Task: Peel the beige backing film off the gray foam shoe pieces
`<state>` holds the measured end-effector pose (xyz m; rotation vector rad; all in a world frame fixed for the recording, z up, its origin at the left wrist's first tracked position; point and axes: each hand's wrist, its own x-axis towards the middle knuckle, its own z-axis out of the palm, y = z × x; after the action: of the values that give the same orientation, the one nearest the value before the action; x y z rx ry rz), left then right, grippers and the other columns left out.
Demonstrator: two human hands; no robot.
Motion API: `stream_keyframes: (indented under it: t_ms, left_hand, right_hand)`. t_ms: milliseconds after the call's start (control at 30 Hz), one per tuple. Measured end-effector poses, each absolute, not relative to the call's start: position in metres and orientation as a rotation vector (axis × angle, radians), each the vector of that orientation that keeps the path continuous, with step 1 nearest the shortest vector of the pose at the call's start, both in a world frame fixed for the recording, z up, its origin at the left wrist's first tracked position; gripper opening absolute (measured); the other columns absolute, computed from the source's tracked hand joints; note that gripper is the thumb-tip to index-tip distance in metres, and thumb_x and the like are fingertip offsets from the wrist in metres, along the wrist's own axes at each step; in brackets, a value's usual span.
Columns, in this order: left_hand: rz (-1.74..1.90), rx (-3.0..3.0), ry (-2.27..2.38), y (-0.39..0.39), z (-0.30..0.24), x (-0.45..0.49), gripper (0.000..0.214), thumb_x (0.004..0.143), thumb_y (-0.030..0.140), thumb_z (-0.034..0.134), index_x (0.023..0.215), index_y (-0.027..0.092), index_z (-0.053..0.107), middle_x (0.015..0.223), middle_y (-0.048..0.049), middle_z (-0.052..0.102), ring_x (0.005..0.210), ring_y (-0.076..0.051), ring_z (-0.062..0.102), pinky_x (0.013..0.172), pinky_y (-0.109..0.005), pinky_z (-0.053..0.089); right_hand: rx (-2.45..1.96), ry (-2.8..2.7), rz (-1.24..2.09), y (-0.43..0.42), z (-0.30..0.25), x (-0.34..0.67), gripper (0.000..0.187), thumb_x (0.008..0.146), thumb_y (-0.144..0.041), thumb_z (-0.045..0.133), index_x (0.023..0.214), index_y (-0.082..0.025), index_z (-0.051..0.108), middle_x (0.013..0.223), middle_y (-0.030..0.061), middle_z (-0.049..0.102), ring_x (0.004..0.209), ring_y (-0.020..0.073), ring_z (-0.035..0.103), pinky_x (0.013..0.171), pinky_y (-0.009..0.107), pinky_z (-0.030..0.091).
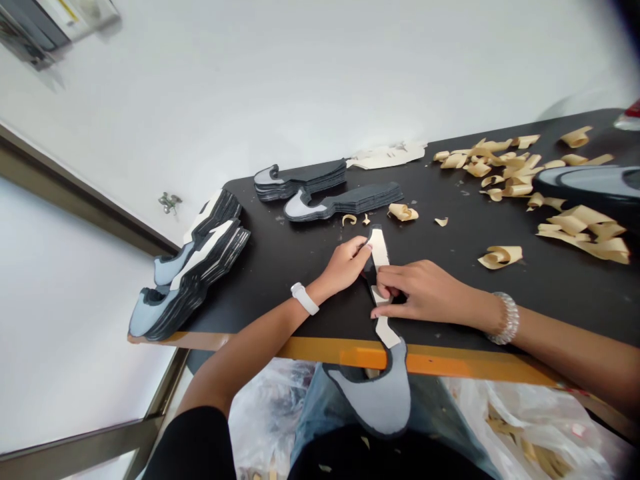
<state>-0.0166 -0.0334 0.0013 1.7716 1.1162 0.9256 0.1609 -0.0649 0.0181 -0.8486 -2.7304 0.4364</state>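
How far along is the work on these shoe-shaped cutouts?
Done, seemingly: two dark-topped stacks, with tan curled strips lying around. In hand: one cutout, a cream strip under the right hand, the left hand on its end. Left: two white-striped stacks, it seems.

The shoe-shaped cutout (383,400) looks like soft matt foam or rubber sheet, grey and black, with a smooth white paper strip (379,248) along it. The tabletop (500,313) is matt black laminate, its front edge (350,353) banded in smooth, faintly glossy orange. Thin, dull tan paper curls (580,227) lie toward the right end, the stacked cutouts (300,180) share the same matt finish, and a crumpled clear plastic bag (530,420) below the front edge looks glossy
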Motion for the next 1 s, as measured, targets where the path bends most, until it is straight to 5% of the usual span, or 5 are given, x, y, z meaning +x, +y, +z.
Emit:
stream_keyframes:
  t_ms: [433, 800, 1000]
  left_hand:
    - [0.909, 1.783, 1.101, -0.0318, -0.0015, -0.0173, 0.022, 0.087, 0.032, 0.041, 0.072, 0.017, 0.043, 0.062, 0.0046, 0.039, 0.059, -0.009, 0.037, 0.057, -0.022, 0.029]
    - [0.931, 1.662, 1.03, -0.035, 0.0044, -0.0162, 0.023, 0.086, 0.035, 0.043, 0.076, 0.016, 0.05, 0.063, 0.0037, 0.043, 0.058, -0.008, 0.042, 0.056, -0.019, 0.035]
    - [0.934, 1.575, 0.976, -0.0381, 0.0061, -0.0149, 0.027, 0.086, 0.038, 0.044, 0.08, 0.015, 0.056, 0.064, 0.0025, 0.048, 0.054, -0.008, 0.048, 0.051, -0.019, 0.041]
  right_hand:
    - [-0.556, -2.858, 0.596, -0.0708, 0.0231, 0.1622, 0.048, 0.077, -0.066, 0.051, 0.08, -0.019, 0.052, 0.067, -0.0015, 0.057, 0.057, 0.0116, 0.051, 0.053, 0.024, 0.027]
    - [-0.307, -2.931, 0.121, -0.0741, 0.0194, 0.1572, 0.065, 0.082, -0.069, 0.037, 0.118, -0.018, 0.053, 0.101, 0.008, 0.056, 0.074, 0.0169, 0.054, 0.062, 0.03, 0.037]
    - [-0.266, -2.891, -0.09, -0.0746, 0.0156, 0.1544, 0.055, 0.085, -0.066, 0.034, 0.085, -0.017, 0.057, 0.079, 0.0039, 0.055, 0.064, 0.0147, 0.046, 0.057, 0.03, 0.032]
